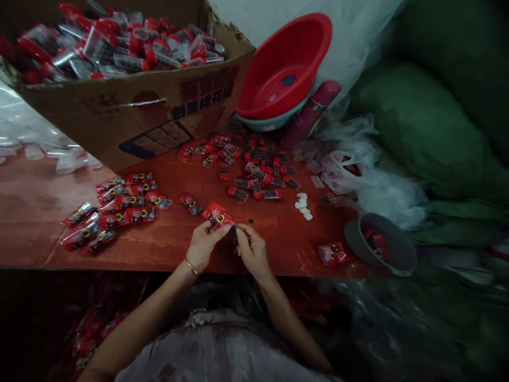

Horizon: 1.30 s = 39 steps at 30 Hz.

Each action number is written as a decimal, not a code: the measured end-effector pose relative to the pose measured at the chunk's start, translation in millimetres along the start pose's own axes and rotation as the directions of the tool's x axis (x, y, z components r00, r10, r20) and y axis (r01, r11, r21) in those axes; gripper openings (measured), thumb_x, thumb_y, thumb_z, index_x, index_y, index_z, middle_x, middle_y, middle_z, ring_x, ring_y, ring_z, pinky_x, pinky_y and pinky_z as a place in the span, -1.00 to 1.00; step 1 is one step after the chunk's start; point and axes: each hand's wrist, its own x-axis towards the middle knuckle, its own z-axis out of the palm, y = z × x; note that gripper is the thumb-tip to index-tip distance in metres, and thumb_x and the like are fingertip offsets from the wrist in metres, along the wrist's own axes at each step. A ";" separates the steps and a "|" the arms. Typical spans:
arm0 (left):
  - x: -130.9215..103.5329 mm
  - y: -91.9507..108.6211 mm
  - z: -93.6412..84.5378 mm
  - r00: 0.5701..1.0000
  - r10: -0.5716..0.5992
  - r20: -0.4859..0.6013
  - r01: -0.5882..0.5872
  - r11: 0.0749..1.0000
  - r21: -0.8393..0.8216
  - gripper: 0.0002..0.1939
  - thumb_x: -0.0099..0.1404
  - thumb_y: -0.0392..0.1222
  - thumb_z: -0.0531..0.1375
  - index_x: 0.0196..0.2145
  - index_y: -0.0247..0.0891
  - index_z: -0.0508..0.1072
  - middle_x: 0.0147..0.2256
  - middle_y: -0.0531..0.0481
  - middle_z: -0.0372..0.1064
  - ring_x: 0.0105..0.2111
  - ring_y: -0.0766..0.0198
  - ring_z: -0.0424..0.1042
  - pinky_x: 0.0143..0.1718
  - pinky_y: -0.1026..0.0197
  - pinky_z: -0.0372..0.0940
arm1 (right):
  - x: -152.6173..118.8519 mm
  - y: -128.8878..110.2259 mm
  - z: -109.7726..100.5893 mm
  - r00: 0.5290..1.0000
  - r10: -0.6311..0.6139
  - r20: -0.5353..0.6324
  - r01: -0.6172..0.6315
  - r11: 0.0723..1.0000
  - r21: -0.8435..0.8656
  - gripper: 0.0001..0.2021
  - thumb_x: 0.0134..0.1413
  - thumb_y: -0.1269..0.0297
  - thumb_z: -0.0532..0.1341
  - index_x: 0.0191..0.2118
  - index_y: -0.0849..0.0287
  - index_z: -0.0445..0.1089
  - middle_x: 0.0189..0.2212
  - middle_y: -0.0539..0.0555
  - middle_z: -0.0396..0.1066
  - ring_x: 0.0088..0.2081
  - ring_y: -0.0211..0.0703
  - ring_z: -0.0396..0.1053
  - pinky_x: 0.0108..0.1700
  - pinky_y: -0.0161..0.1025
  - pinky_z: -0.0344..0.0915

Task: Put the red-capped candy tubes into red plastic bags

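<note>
My left hand [202, 245], with a gold bangle at the wrist, pinches a small red printed plastic packet [218, 214] between thumb and fingers above the table's front part. My right hand [252, 251] is closed close beside it, thumb and fingertips meeting at the packet's right end. Something dark shows at those fingertips, too small to make out. Just left of the held packet lies a similar filled packet [191, 204]. Farther left, a loose group of filled red packets [129, 201] overlaps. Beyond my hands lie several small clear tubes with red caps and dark contents [267, 194].
A large cardboard box [151, 114] full of red-capped clear containers stands at the back left. Behind are a red basin [278, 79] and a dark red flask [308, 114]. White pieces [303, 206], another packet [332, 253] and a grey bowl [397, 263] lie to the right.
</note>
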 end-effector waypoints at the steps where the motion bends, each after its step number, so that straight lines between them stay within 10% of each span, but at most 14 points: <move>1: -0.6 0.0 0.5 1.000 0.000 -0.008 0.000 1.000 -0.022 -0.60 -0.29 -0.20 0.46 -0.41 -0.33 0.52 -0.42 0.01 0.50 -0.43 0.38 0.41 -0.26 0.30 0.28 | 0.4 -0.4 1.8 1.000 -0.006 -0.012 0.006 1.000 -0.018 -0.72 0.16 0.13 0.04 -0.19 0.17 0.38 -0.65 -0.08 0.27 -0.65 -0.33 0.21 -0.60 -0.39 0.22; 8: -1.6 8.2 1.9 1.000 -0.023 0.007 0.023 1.000 -0.012 -0.65 -0.32 -0.19 0.46 -0.52 -0.34 0.50 -0.49 0.01 0.47 -0.47 0.35 0.39 -0.29 0.28 0.28 | 5.9 -13.7 1.1 0.986 -0.135 0.101 0.151 0.974 -0.170 -0.77 0.17 0.19 0.02 -0.29 0.16 0.36 -0.55 -0.02 0.36 -0.50 -0.25 0.33 -0.40 -0.33 0.28; 15: -6.9 -1.1 2.1 0.997 0.039 0.065 -0.042 0.998 0.042 -0.69 -0.19 -0.10 0.42 -0.47 -0.31 0.52 -0.50 0.04 0.45 -0.48 0.39 0.35 -0.34 0.33 0.26 | -7.2 -4.1 24.0 0.997 0.044 -0.058 -0.041 0.998 0.057 -0.73 0.23 0.13 -0.06 -0.23 0.14 0.30 -0.60 -0.08 0.28 -0.66 -0.31 0.20 -0.59 -0.37 0.21; 20: -16.2 -14.5 3.4 0.995 0.091 0.046 -0.093 0.995 0.044 -0.68 -0.07 -0.01 0.35 -0.39 -0.28 0.52 -0.42 0.02 0.46 -0.43 0.36 0.36 -0.33 0.32 0.25 | -7.8 -9.7 20.9 0.980 -0.124 -0.153 0.097 0.980 -0.177 -0.77 0.19 0.19 0.00 -0.21 0.16 0.32 -0.35 0.11 0.45 -0.34 -0.16 0.40 -0.28 -0.25 0.33; 25: -10.6 -11.9 -1.5 0.993 0.118 0.027 -0.118 0.992 0.032 -0.64 -0.01 0.11 0.29 -0.46 -0.30 0.51 -0.48 0.03 0.43 -0.45 0.34 0.35 -0.32 0.30 0.25 | -6.6 -14.9 18.1 0.988 -0.145 -0.053 0.132 0.972 -0.194 -0.77 0.22 0.23 -0.03 -0.20 0.16 0.32 -0.40 0.07 0.45 -0.38 -0.20 0.40 -0.32 -0.29 0.33; 30: -14.0 -16.5 0.3 0.995 0.104 0.015 -0.104 0.992 0.073 -0.63 0.00 0.08 0.29 -0.38 -0.30 0.53 -0.43 0.01 0.47 -0.41 0.32 0.38 -0.30 0.30 0.26 | -7.8 -13.7 26.9 0.965 -0.176 -0.193 0.131 0.965 -0.227 -0.77 0.20 0.23 -0.03 -0.20 0.17 0.32 -0.33 0.13 0.46 -0.32 -0.16 0.42 -0.27 -0.25 0.34; 39: -12.1 3.9 2.2 0.994 0.100 0.032 -0.102 0.994 0.035 -0.68 -0.04 -0.03 0.34 -0.37 -0.32 0.56 -0.37 -0.09 0.51 -0.32 0.23 0.44 -0.17 0.21 0.28 | 0.3 -20.4 19.3 0.978 -0.197 0.072 0.206 0.966 -0.158 -0.77 0.20 0.23 -0.02 -0.15 0.13 0.33 -0.29 0.10 0.47 -0.28 -0.15 0.43 -0.25 -0.25 0.36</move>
